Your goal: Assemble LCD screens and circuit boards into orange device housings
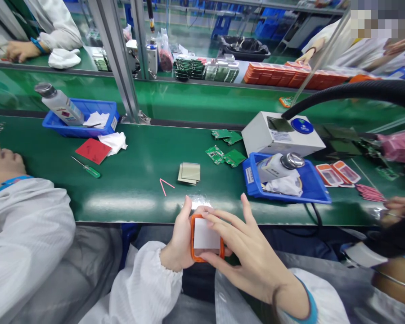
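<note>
Just below the table's near edge, my left hand (178, 243) grips a small orange-framed device (205, 238) with a pale grey face, thumb up along its left side. My right hand (246, 252) comes in from the right, thumb under the device's lower edge and a fingertip on its top; the other fingers are spread above it. On the green mat just beyond lie a small stack of beige square sheets (190, 173) and a pair of pink sticks (166, 185).
A blue tray (310, 186) with a white bottle and cloth sits at right, a white box (276, 135) behind it, green circuit boards (224, 155) nearby. Another blue tray (87, 121), red card and screwdriver lie left. A person's sleeve (23, 234) rests at far left.
</note>
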Tool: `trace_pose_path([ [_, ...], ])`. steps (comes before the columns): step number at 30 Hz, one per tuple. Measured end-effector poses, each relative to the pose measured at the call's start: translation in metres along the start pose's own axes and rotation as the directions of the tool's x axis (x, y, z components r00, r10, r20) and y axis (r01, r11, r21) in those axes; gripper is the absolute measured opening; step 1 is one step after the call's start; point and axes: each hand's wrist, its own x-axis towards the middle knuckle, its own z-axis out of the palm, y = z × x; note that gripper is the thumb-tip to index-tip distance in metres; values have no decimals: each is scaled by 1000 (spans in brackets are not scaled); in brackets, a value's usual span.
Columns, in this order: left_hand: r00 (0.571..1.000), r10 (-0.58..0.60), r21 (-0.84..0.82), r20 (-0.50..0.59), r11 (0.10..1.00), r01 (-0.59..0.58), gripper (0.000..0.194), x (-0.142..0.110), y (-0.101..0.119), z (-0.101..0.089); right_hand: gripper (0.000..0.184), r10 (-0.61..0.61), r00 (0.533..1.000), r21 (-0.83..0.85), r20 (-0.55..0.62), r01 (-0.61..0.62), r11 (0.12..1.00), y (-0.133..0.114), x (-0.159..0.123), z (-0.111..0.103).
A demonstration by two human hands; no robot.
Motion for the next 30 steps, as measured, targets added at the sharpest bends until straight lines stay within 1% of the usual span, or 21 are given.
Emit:
trace_pose_path([
  [3, 1000, 15, -15, 10, 1000, -15, 59, 0, 0, -2, 32, 19, 999, 48, -33, -17, 999, 0, 0, 4],
  [6, 1000, 16, 22, 10, 1000, -17, 60, 0, 0, -4, 27, 14, 997, 73, -80, -8, 997, -1, -1, 7],
  [11, 999, 34, 104, -9, 994, -33, 58, 0, 0, -6, 27, 9, 996, 68, -86, -4, 998, -3, -3, 5],
  [15, 998, 28, 142, -50, 990, -20, 57, 0, 0, -4, 25, 1, 994, 65, -113, 6, 998, -6, -2, 4],
  [22, 998, 15, 131, -67, 991, -6, 57, -4, 2, -2, 22, -38, 994, 0, -101, 38, 999, -8, 0, 7],
  [27, 999, 27, 103, -27, 994, -24, 57, -3, 2, -6, 21, -88, 990, -68, -114, 81, 994, -12, -3, 9],
  [30, 999, 20, 99, -36, 995, -17, 55, -2, 3, -9, 24, -116, 989, -104, -92, 106, 989, -14, -6, 9],
])
